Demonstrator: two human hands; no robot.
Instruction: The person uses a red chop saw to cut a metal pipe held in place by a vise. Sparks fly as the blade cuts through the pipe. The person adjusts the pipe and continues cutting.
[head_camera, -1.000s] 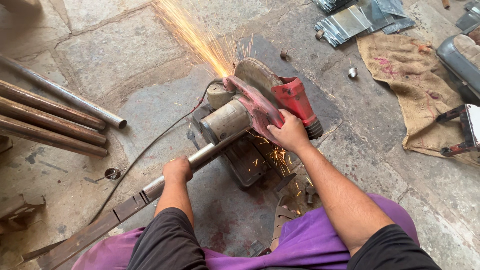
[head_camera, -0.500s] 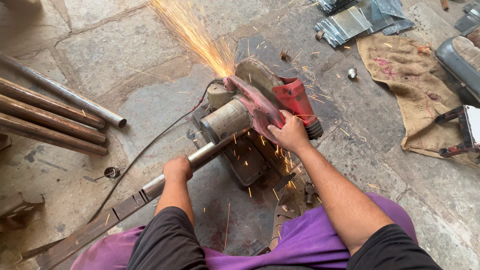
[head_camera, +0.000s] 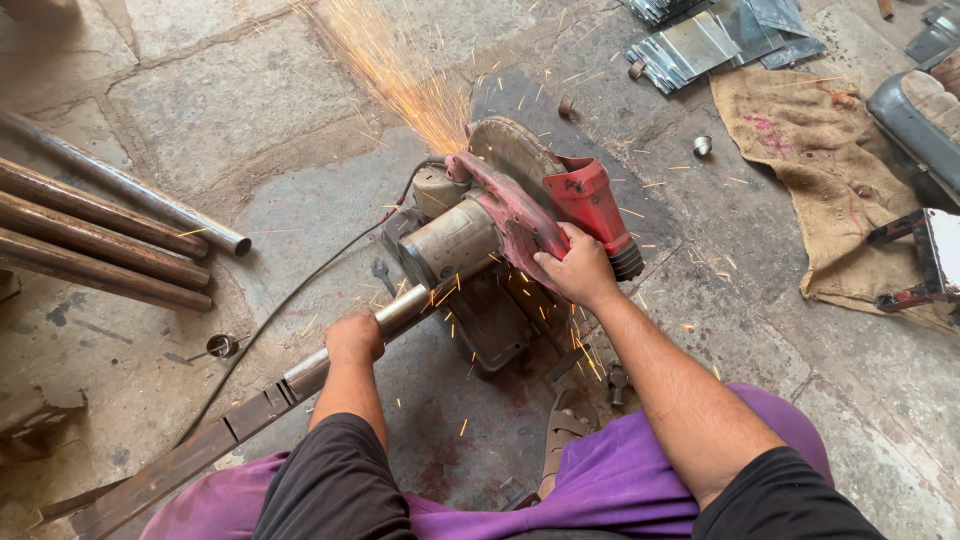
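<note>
A red chop saw (head_camera: 520, 215) sits on the stone floor in front of me, throwing orange sparks (head_camera: 400, 70) up and to the left. My right hand (head_camera: 575, 268) grips the saw's red handle and presses it down. My left hand (head_camera: 355, 338) is closed around a long grey metal pipe (head_camera: 310, 370) that runs from lower left into the saw's vise. The cutting disc is mostly hidden by its guard.
Several rusty pipes (head_camera: 100, 235) lie at the left. A black power cable (head_camera: 290, 300) runs across the floor. A burlap sack (head_camera: 840, 170) and metal sheets (head_camera: 700, 40) lie at upper right. Small cut rings (head_camera: 703, 146) are scattered about. My sandalled foot (head_camera: 565, 425) is near the saw.
The saw head has stayed down on the pipe while sparks keep flying. Both hands hold the same places.
</note>
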